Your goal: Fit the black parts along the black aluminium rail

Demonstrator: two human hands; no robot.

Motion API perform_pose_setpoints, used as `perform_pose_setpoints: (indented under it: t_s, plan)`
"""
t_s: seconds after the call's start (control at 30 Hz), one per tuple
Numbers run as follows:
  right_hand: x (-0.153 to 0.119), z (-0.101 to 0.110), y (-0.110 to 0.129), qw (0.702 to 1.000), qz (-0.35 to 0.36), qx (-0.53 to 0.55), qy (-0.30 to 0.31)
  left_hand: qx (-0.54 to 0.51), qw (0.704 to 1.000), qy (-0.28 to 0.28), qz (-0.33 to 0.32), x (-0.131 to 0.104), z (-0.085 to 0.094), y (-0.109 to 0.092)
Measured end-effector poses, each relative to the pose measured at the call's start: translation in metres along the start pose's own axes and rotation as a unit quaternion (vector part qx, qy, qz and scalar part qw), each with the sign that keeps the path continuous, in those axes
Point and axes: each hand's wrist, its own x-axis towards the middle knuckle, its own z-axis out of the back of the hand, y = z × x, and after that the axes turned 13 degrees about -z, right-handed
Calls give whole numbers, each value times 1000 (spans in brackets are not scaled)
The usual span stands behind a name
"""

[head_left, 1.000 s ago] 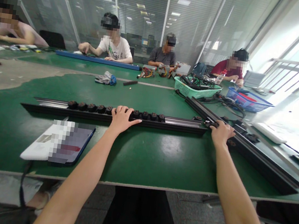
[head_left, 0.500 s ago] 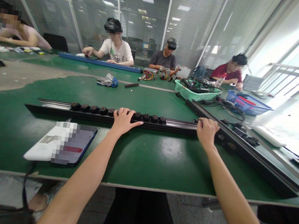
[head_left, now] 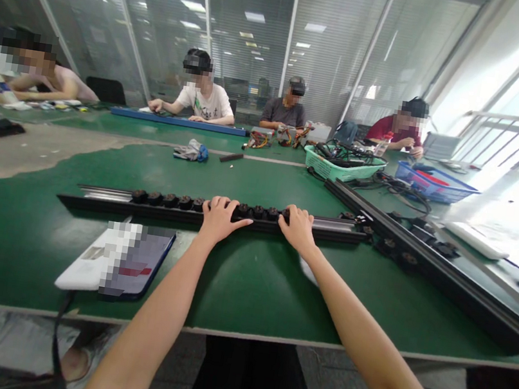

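Note:
A long black rail lies crosswise on the green table, with a row of round black socket-like modules along its channel. My left hand grips the rail near its middle, fingers over the far side and thumb stretched along the near side. To its right, my right hand is curled over the rail at the right end of the row, where it hides the last module in part. Between both hands, several modules stay visible. Bare silvery channel shows at either end of the rail.
A second black rail lies slanted at right, loose modules beside it. A white device and a phone lie at left. Farther back are a glove, a green basket, a blue basket and several people working.
My right hand has moved left from the rail's right end to the row of modules. My left hand stays on the rail. The whole view has shifted slightly.

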Motion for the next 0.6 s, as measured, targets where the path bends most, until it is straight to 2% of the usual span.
perform_pose_setpoints:
  t_s: [0.13, 0.3, 0.6]
  plan:
    - [3, -9, -9, 999, 0, 39, -11, 0, 1000, -3, -5, 0, -2, 0]
    - [4, -17, -13, 996, -44, 68, -35, 6, 1000, 0, 3, 1, -2, 0]
    - [6, -15, -16, 994, -47, 73, -59, 4, 1000, 11, 6, 2, 0, -1]
